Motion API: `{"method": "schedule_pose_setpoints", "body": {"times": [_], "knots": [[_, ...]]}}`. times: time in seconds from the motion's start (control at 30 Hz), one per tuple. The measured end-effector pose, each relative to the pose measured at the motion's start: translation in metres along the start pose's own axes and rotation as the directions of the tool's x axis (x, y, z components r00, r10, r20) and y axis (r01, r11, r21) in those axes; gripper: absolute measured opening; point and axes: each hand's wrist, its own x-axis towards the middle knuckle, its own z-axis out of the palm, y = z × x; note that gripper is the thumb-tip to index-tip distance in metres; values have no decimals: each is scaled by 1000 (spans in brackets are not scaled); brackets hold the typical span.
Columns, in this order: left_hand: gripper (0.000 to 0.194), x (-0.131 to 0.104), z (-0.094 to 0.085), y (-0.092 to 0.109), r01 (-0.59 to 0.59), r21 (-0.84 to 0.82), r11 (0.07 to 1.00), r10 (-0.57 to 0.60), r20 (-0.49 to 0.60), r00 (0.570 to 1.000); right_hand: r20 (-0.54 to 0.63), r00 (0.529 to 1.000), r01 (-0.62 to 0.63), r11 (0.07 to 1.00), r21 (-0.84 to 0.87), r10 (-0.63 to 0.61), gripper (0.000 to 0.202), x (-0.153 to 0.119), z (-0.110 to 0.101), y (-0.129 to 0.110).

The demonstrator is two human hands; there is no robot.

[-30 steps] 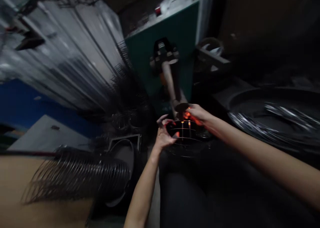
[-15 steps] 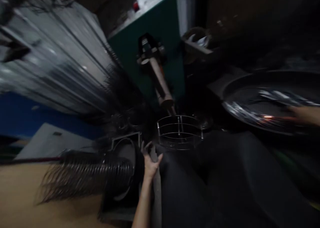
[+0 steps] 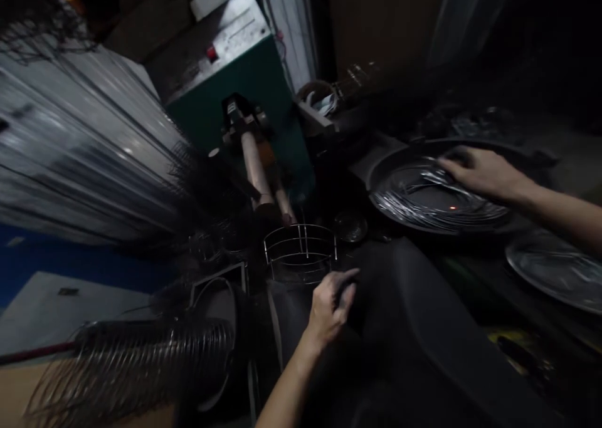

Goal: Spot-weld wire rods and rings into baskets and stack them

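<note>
My left hand (image 3: 332, 306) is in front of the dark cloth over my lap, its thumb and forefinger apart and nothing visible between them. Just beyond it stands a round wire frame (image 3: 301, 252) with thin hoops and short uprights, below the rod-like arms (image 3: 258, 171) of a green machine (image 3: 277, 96). On the right, my right hand (image 3: 484, 171) is over a dark round tray (image 3: 376, 171). Its fingers are pinched at some shiny metal wires (image 3: 435, 177). More curved wires (image 3: 414, 212) lie along the tray's near side.
At lower left, many wire hoops (image 3: 155, 359) hang in a row on a bar. A second round tray (image 3: 522, 259) with metal pieces sits at right. A small round dish (image 3: 350, 227) is beside the wire frame. Long metal rods (image 3: 94, 140) fill the upper left.
The view has swung to the right. My left hand has moved from beside the hoop rack to in front of the wire frame. My right hand has come further into view over the tray.
</note>
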Motion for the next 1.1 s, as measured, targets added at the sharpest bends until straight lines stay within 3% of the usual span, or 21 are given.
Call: {"method": "schedule_pose_setpoints", "body": {"times": [0.07, 0.13, 0.23, 0.27, 0.3, 0.4, 0.43, 0.5, 0.57, 0.63, 0.73, 0.83, 0.9, 0.93, 1.0, 1.1], "knots": [[34, 36, 19, 28, -46, -83, 995, 47, 2, 999, 101, 992, -105, 939, 327, 76, 26, -13, -2, -40], [37, 69, 37, 52, -61, -164, 984, 66, 23, 998, 267, 959, -243, 773, 586, 98, 33, -30, 5, -78], [35, 101, 50, 70, 32, -308, 951, 4, 117, 993, 422, 905, -383, 529, 757, 52, 33, -54, 18, -108], [35, 108, 49, 70, 81, -367, 927, -35, 129, 991, 415, 909, -366, 528, 766, 28, 31, -62, 22, -107], [36, 112, 47, 69, 125, -432, 893, -82, 117, 990, 392, 920, -321, 586, 744, 7, 31, -69, 27, -100], [37, 122, 38, 57, 194, -627, 754, -226, 29, 974, 363, 930, -127, 872, 473, -61, 25, -94, 42, -62], [36, 125, 36, 52, 203, -672, 712, -262, 14, 965, 405, 911, -85, 923, 375, -81, 21, -104, 48, -48], [32, 127, 33, 45, 221, -712, 666, -300, 15, 954, 527, 840, -62, 942, 330, -130, 26, -121, 60, -25], [31, 122, 29, 42, 220, -667, 712, -290, 6, 957, 594, 793, -94, 935, 342, -137, 44, -135, 74, -14], [31, 103, 15, 41, 184, -505, 843, -240, -48, 969, 579, 805, -103, 930, 352, -130, 56, -141, 87, -14], [40, 55, -30, 34, 83, -137, 987, -106, -166, 980, 554, 811, -70, 910, 410, -187, 62, -132, 104, -23], [74, 19, -88, 6, 60, 182, 981, 2, -320, 947, 588, 778, -42, 914, 403, -223, 44, -109, 122, -37], [100, 18, -114, -23, 62, 297, 953, 23, -276, 961, 557, 798, -8, 919, 393, -231, 27, -93, 137, -52], [105, 22, -120, -38, 59, 317, 947, 20, -241, 970, 527, 819, -3, 917, 399, -226, 22, -86, 145, -62], [97, 35, -119, -63, 48, 290, 956, 24, -242, 970, 482, 854, -34, 904, 427, -195, 17, -76, 163, -81], [81, 43, -103, -85, -12, 201, 979, 93, -401, 911, 499, 856, -145, 864, 482, -135, 13, -73, 187, -103]]}}
